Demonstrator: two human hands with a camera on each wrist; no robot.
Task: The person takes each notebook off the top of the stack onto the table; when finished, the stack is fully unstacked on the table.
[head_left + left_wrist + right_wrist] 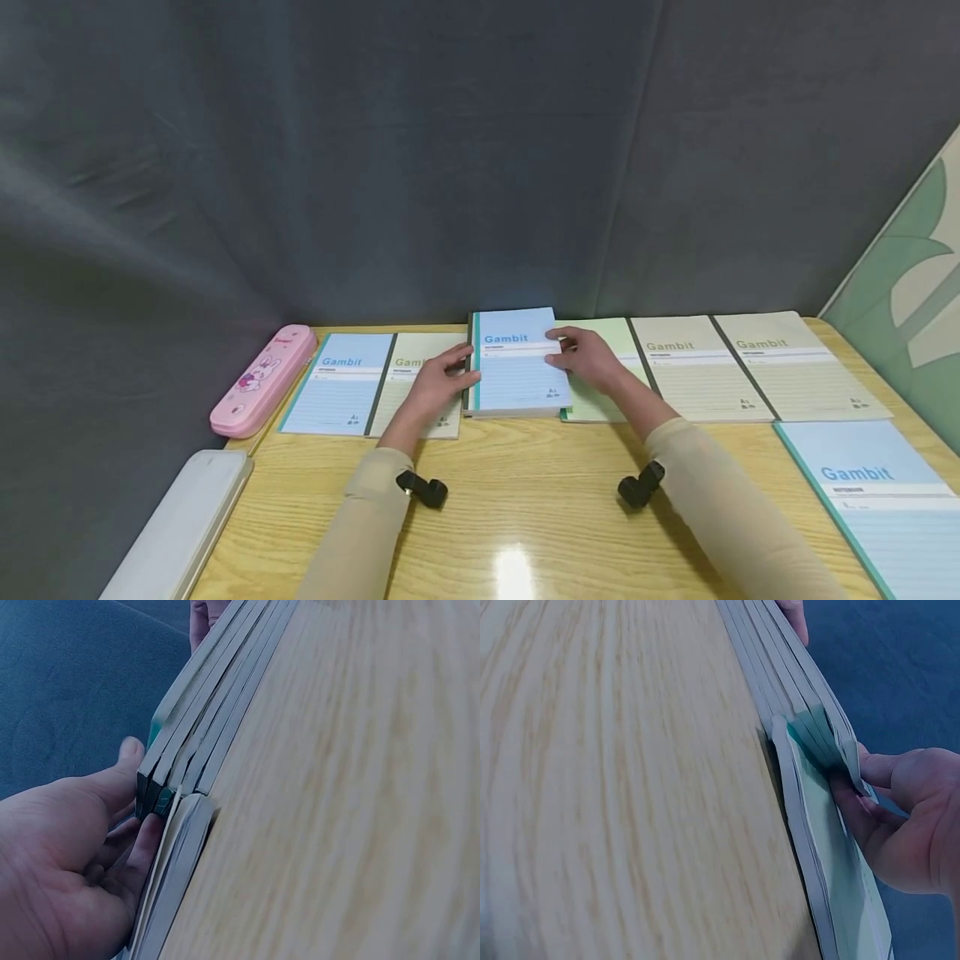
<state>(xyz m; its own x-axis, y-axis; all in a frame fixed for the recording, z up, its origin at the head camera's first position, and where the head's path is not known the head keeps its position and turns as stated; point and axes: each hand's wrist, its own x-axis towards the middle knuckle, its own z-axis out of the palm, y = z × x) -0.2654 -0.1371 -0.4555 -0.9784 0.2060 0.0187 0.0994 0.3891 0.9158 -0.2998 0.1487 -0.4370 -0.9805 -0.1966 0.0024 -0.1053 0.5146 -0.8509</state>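
A stack of several notebooks, topped by a blue Gambit notebook [517,375], sits in the middle of the row at the table's far side. My left hand [435,385] grips the stack's spine side; in the left wrist view its thumb [130,750] is by the top corner and a finger touches the lower spines. At the opposite edge, my right hand [588,357] pinches the stack between thumb and fingers. In the right wrist view, page edges [810,724] fan slightly beside that hand. The stack partly covers a green notebook [600,392].
Left of the stack lie a beige notebook [408,350] and a blue notebook [330,392]. Two beige notebooks [693,383] continue the row rightward. Another blue notebook [892,533] is front right. A pink pencil case [262,383] and a white case [180,517] line the left edge.
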